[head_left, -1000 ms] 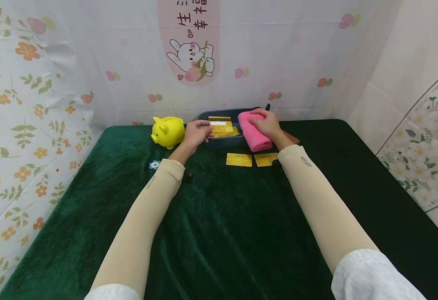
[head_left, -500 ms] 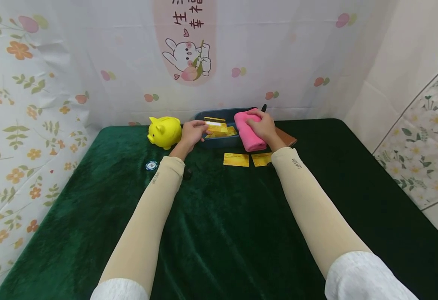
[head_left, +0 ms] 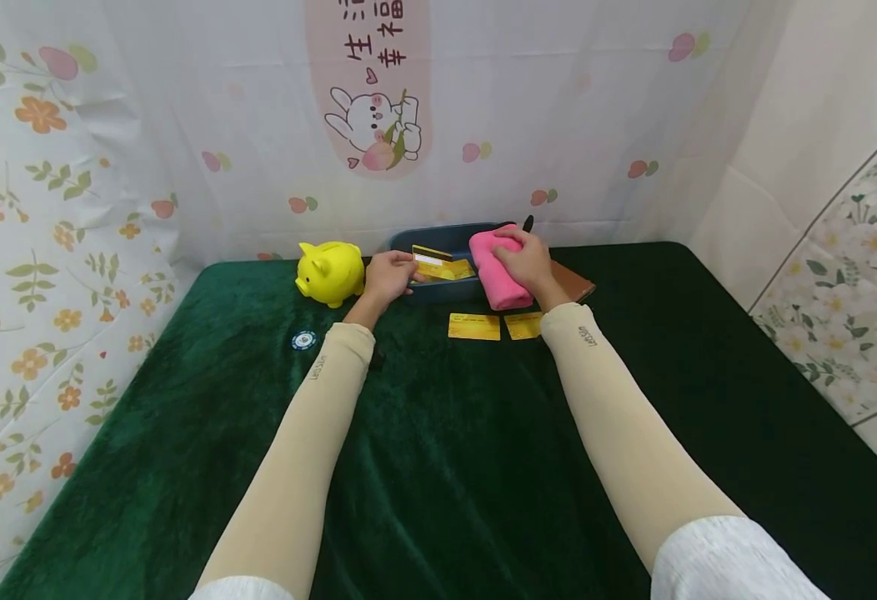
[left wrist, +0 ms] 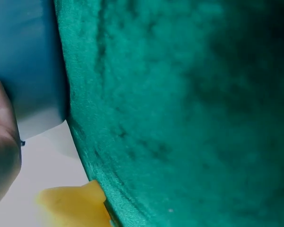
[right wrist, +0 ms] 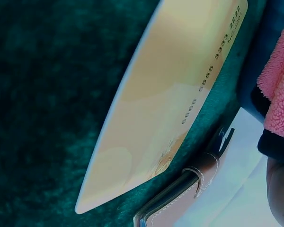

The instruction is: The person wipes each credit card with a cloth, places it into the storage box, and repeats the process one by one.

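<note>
My left hand (head_left: 389, 277) pinches a gold bank card (head_left: 433, 254) with a dark stripe, tilted over the left part of a blue bin (head_left: 446, 292). Other gold cards (head_left: 459, 269) lie inside the bin, partly covered by the held one. My right hand (head_left: 526, 261) grips a folded pink fleece cloth (head_left: 500, 287) at the bin's right end. In the left wrist view, part of the left hand (left wrist: 4, 137) shows beside the bin's wall (left wrist: 31, 61); the card is out of that view. The cloth (right wrist: 281, 99) shows at the right wrist view's right edge.
Two gold cards (head_left: 473, 327) lie in front of the bin, the right one partly behind the right wrist. A brown leather notebook (head_left: 572, 282) sits to the right. At left stand a yellow piggy bank (head_left: 329, 273) and a blue-white poker chip (head_left: 304, 340). Patterned fabric hangs behind.
The card in my left hand has tipped, its right side now lower, over the cards in the bin. My right hand stays on the pink cloth. The head view has shifted slightly.
</note>
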Motion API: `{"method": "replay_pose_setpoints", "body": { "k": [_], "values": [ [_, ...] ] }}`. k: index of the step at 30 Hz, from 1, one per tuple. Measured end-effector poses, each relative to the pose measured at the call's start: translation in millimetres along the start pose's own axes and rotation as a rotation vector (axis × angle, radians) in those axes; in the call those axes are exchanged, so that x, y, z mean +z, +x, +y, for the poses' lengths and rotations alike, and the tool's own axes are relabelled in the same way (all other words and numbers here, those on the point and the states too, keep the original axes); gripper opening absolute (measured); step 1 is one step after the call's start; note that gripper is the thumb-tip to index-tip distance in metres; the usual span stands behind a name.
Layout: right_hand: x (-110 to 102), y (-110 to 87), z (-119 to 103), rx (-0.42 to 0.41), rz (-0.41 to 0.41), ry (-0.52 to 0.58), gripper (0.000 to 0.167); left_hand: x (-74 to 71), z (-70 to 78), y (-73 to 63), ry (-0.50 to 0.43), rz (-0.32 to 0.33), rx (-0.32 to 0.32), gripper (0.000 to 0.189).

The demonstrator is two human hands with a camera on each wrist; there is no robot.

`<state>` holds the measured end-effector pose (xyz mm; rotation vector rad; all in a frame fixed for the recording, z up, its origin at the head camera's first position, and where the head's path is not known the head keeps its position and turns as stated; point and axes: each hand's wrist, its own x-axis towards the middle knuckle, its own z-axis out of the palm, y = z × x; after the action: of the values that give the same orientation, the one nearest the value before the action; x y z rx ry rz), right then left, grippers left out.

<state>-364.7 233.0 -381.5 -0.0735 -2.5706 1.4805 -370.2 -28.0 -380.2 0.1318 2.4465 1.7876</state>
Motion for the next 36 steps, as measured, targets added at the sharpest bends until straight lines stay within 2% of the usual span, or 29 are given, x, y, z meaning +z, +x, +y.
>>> {"method": "replay_pose_setpoints", "body": {
  "k": [3,10,16,20,26,29,32,36],
  "values": [
    [0,-0.6,2,-0.002,0.012,-0.001,0.039,3.1,1.1,-0.1,0.042,0.016,0.0,0.034],
    [4,-0.8,6,-0.003,-0.007,0.002,0.038,11.6,-1.5,0.7,0.159,0.142,0.001,0.04],
    [3,-2.9,2,0.001,0.013,-0.024,0.038,16.8,-3.9,-1.7,0.182,0.183,0.073,0.049],
    [1,-3.6,2,0.006,0.006,-0.021,0.038,15.8,-0.3,-3.3,0.265,0.152,0.087,0.047],
    [3,-4.8,5,0.007,-0.006,-0.02,0.039,12.5,6.9,-5.2,0.383,0.009,0.078,0.039],
    [3,-5.1,5,0.005,-0.005,-0.024,0.039,14.6,7.5,-6.6,0.376,0.007,0.101,0.035],
    [3,-5.2,4,0.004,-0.01,-0.02,0.04,16.9,6.3,-9.1,0.317,0.055,0.132,0.031],
    [1,-5.6,1,0.0,-0.002,-0.021,0.039,19.5,6.5,-12.8,0.234,0.12,0.212,0.029]
  ]
}}
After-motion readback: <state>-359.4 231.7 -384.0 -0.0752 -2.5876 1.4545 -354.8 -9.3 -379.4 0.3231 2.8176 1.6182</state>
